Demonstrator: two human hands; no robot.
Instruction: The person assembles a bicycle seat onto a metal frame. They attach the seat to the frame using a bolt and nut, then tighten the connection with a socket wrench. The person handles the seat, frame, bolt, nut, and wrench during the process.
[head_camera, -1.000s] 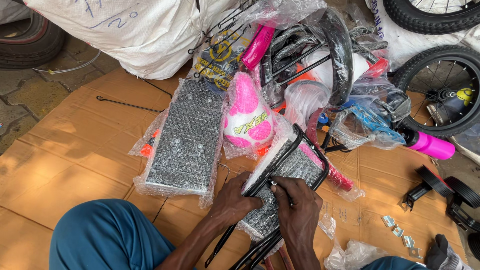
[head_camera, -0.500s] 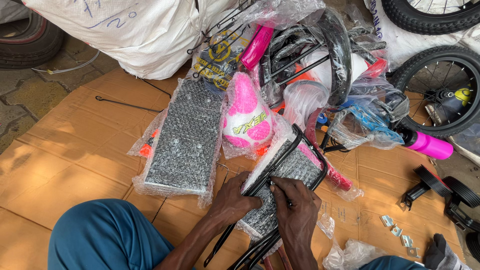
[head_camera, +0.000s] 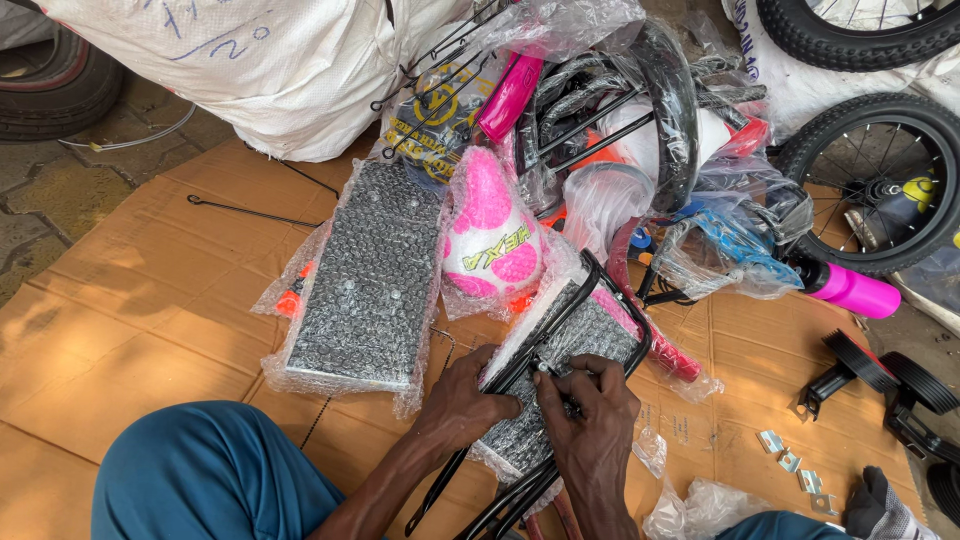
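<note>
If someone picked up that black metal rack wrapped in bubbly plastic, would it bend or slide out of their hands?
The black wire rack would probably stay stiff, since its frame looks like metal rod. The loose bubble wrap may feel a bit slippery, so gripping bare rods, as the left hand and right hand do, likely helps. It seems fairly light, being mostly open.

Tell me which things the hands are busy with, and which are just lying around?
Busy with:
- left hand and right hand, both on the black metal rack wrapped in bubble wrap

Lying around:
- flat bubble-wrapped panel
- pink and white seat
- pink handlebar grip
- small black wheels
- spoked wheel
- cardboard sheet
</note>
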